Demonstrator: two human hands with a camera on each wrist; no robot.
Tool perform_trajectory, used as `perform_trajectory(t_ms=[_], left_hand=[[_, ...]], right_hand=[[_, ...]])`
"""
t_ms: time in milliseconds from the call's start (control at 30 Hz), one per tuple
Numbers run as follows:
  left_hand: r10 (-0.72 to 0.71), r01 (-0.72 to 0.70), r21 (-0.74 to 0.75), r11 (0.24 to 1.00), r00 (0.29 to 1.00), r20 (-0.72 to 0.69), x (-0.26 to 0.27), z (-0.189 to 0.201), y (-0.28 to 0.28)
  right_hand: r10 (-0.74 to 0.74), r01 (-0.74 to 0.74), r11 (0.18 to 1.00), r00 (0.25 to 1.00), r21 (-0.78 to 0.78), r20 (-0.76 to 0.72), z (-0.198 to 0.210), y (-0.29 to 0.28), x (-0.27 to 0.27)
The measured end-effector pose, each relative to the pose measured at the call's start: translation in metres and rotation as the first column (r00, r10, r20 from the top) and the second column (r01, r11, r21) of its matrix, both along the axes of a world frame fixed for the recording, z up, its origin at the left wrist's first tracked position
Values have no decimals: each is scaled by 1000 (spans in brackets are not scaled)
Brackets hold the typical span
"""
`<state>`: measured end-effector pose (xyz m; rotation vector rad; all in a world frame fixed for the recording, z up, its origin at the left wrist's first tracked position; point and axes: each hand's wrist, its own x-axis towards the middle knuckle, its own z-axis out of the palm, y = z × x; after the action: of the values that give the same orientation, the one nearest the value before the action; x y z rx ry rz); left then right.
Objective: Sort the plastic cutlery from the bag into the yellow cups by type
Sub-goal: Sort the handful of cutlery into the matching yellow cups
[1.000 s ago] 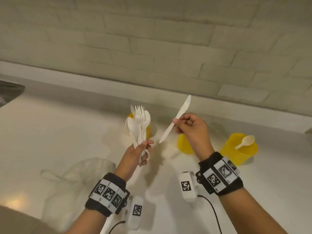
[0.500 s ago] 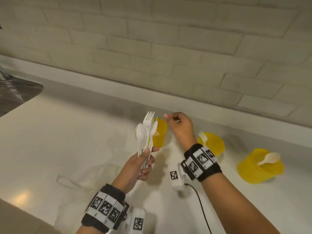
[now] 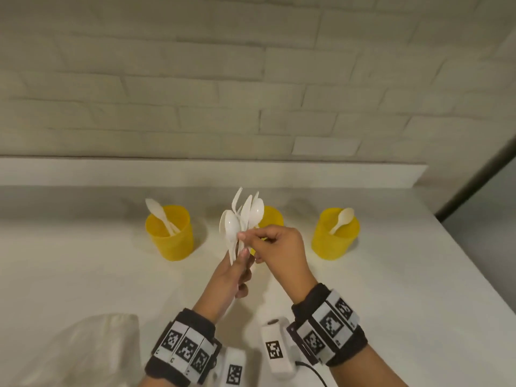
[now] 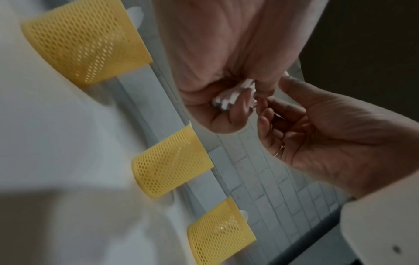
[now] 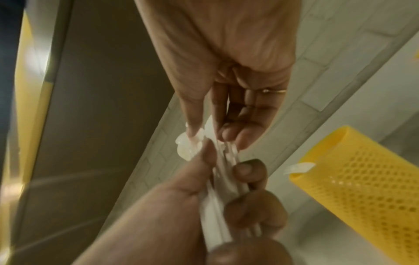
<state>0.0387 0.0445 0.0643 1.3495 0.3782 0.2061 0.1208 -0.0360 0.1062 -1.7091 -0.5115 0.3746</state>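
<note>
Fingers (image 3: 242, 270) of the left hand (image 3: 229, 277) grip the cutlery bundle (image 3: 243, 219); the right hand (image 3: 279, 251) seemingly pinches one piece.

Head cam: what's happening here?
A person is sorting white plastic cutlery into three yellow cups on a white counter. The left hand grips a bundle of cutlery by the handles, while the right hand pinches one piece from it. The left cup already holds knives, the right cup a spoon; the middle cup sits mostly hidden behind the bundle. The plastic bag lies on the counter at near left.
</note>
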Motion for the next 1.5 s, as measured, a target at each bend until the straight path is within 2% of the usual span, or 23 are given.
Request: perform_trajectory(t_ms=[67,200,267,367,400,467,533,567,633,700,800,867,933,1000,1167,1300,1400,1500], left_hand=[[-11,11,27,1000,1000,-16,4,-2,-4],[-17,20,58,998,998,-54,6,-5,-8],[31,-27,57,998,997,-71,6,-6,-7],[164,-163,19,986,984,-71,-2,-9,3],[189,-191,-16,982,980,-65,-6,-9,8],[203,-206,-87,975,978,-43,-16,-9,17],[191,-193,-125,973,981,-30,-24,-7,22],[183,-185,-137,973,983,-26,-27,-5,23],[175,-177,-178,968,984,-24,-32,-3,24],[178,-180,-222,958,984,-31,-35,-1,26],[191,-195,-226,954,981,-38,-37,1,26],[199,-202,-209,957,979,-37,-35,0,26],[199,-202,-176,963,979,-36,-32,0,24],[185,-188,-146,971,982,-31,-28,0,20],[137,-138,-101,985,990,-13,-20,-1,11],[166,-166,-66,984,986,-11,-21,-1,17],[167,-168,-26,985,986,-23,-21,-3,26],[127,-130,-104,986,991,-27,-11,-3,29]], right_hand=[[-3,2,1000,1000,-31,-29,0,-7,6],[4,4,994,997,-108,74,0,-14,13],[18,-10,992,998,-125,63,6,-15,12],[-56,56,998,998,19,-32,20,-16,23],[-111,113,991,993,66,-26,22,-15,32],[-209,203,976,974,76,89,23,-10,55],[-200,217,975,951,-48,235,11,0,74],[-126,177,970,953,-169,274,3,5,80],[31,87,903,963,-420,267,-13,12,85],[43,89,859,968,-504,245,-23,12,86],[-22,128,922,959,-364,283,-21,9,76],[65,-29,977,984,-209,164,-10,8,55],[216,-214,970,976,-119,7,-4,8,32],[241,-246,966,968,-82,-61,-5,9,17],[153,-154,987,988,-40,-39,-11,12,10],[74,-74,997,997,-1,-32,0,16,12],[-136,136,984,991,115,-6,16,2,36],[-409,386,911,893,147,189,23,-31,79]])
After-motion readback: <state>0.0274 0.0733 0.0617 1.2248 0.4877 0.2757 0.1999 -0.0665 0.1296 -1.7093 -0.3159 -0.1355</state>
